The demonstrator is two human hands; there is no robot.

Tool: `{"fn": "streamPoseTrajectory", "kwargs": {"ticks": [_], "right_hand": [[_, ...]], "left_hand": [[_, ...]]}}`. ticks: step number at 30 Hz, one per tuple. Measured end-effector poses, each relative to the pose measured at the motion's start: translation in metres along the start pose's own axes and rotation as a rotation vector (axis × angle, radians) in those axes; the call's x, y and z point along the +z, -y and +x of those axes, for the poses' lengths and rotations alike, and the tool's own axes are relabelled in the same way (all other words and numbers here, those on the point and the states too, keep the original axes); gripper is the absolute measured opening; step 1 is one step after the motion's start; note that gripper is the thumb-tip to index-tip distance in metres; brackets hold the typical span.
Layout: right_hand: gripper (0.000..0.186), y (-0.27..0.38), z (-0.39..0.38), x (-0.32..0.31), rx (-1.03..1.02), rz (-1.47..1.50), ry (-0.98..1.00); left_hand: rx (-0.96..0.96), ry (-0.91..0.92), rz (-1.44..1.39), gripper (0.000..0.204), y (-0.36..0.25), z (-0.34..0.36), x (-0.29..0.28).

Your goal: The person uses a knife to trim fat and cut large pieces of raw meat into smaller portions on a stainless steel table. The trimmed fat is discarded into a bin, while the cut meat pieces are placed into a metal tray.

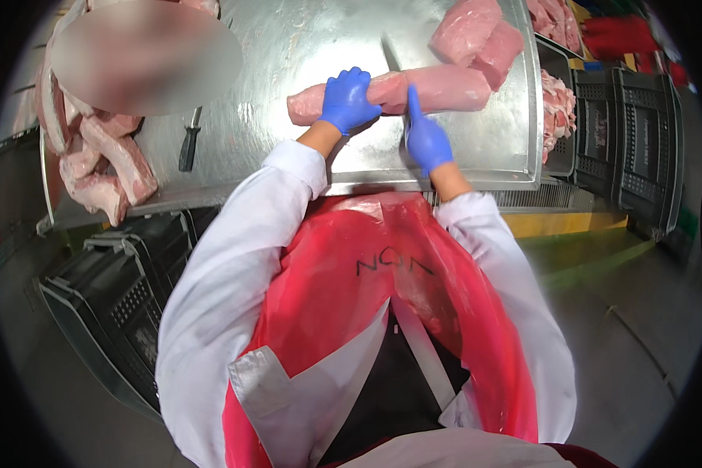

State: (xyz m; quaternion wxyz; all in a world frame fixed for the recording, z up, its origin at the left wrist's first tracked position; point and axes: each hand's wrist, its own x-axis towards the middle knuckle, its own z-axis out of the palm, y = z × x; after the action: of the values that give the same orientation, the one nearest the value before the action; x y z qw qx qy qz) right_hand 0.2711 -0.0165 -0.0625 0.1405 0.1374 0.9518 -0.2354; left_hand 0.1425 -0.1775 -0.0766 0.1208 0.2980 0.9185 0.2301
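Cutting a long pale-pink slab of raw meat (pixel 413 92) on a steel table (pixel 288 47).

The left hand (pixel 349 100), in a blue glove, lies clamped over the slab's left part, fingers curled on top. The right hand (pixel 425 136), gloved alike, is closed around a knife (pixel 391 56), forefinger stretched along it; the blade shows beyond the slab, between both hands. Past the right hand lie more pink meat pieces (pixel 476 35). Well left of the left hand rests a black-handled knife (pixel 189 144), with fatty meat cuts (pixel 105 168) beyond it.
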Motion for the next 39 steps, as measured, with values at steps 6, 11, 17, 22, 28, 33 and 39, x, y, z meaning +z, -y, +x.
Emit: {"fn": "streamPoseTrajectory", "kwargs": {"ticks": [6, 11, 17, 22, 28, 33, 39], "right_hand": [[0.085, -0.018, -0.077, 0.013, 0.037, 0.116, 0.13], [0.069, -0.062, -0.146, -0.027, -0.087, 0.317, -0.019], [0.083, -0.153, -0.212, -0.015, 0.221, 0.645, -0.221], [0.086, -0.205, -0.215, -0.065, 0.466, 0.688, -0.136], [0.085, -0.288, -0.19, -0.114, 0.215, 0.586, -0.271], [0.084, -0.353, -0.205, -0.123, 0.228, 0.576, -0.419], [0.085, -0.4, -0.204, -0.117, 0.429, 0.681, -0.152]], "left_hand": [[-0.393, -0.053, -0.154, 0.068, 0.047, 0.035, -0.026], [-0.449, 0.115, -0.816, 0.066, 0.122, 0.016, -0.023], [-0.525, 0.281, -2.02, 0.055, 0.017, -0.02, 0.0], [0.125, 0.276, -2.311, 0.036, -0.213, 0.142, -0.072], [0.295, -0.043, -2.143, 0.028, -0.391, 0.336, -0.165], [0.26, -0.342, -0.537, 0.055, -0.305, 0.329, -0.005], [0.334, -0.088, 0.307, 0.079, -0.182, 0.092, 0.056]]}}
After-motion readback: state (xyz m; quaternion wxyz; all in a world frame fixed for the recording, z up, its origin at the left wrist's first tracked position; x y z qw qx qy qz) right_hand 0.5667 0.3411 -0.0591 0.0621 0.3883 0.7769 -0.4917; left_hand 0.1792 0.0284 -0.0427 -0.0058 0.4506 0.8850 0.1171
